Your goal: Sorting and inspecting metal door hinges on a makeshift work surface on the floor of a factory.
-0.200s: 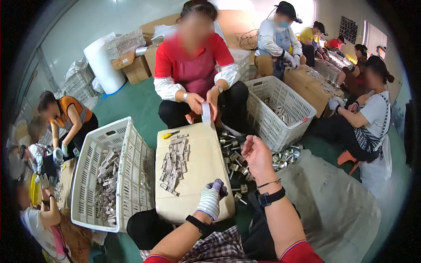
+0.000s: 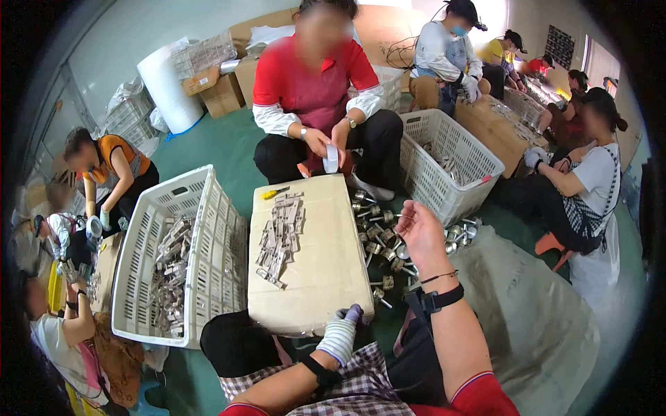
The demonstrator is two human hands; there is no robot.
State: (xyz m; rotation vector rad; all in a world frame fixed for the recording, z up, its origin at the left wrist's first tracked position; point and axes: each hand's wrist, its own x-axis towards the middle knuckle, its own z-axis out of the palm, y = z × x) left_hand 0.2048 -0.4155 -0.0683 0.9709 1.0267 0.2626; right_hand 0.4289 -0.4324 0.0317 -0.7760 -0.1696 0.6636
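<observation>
My left hand point(image 2: 340, 336), in a striped glove with greyish-purple fingertips, is closed at the near edge of a cardboard box point(image 2: 333, 256). Whatever it may hold is hidden. On the box lies a loose cluster of flat metal clip-like pieces point(image 2: 281, 239), with a yellow-handled tool point(image 2: 275, 193) at its far end. To the right, my bare right hand point(image 2: 422, 234) is raised with its fingers loosely curled and apart. I see nothing in it. Just beyond and beside it, several round metal parts with thin stems point(image 2: 380, 232) lie heaped on the floor.
A white crate point(image 2: 215, 253) of metal pieces stands left of the box. Another crate point(image 2: 451, 201) is at the far right. Opposite me sits a person in red point(image 2: 319, 90), holding a roll of tape point(image 2: 331, 159). A greyish sack point(image 2: 527, 305) lies at right; other people work around.
My left hand has drawn back toward me, from over the box top to its near edge. My right hand is slightly farther right. The view has shifted a little.
</observation>
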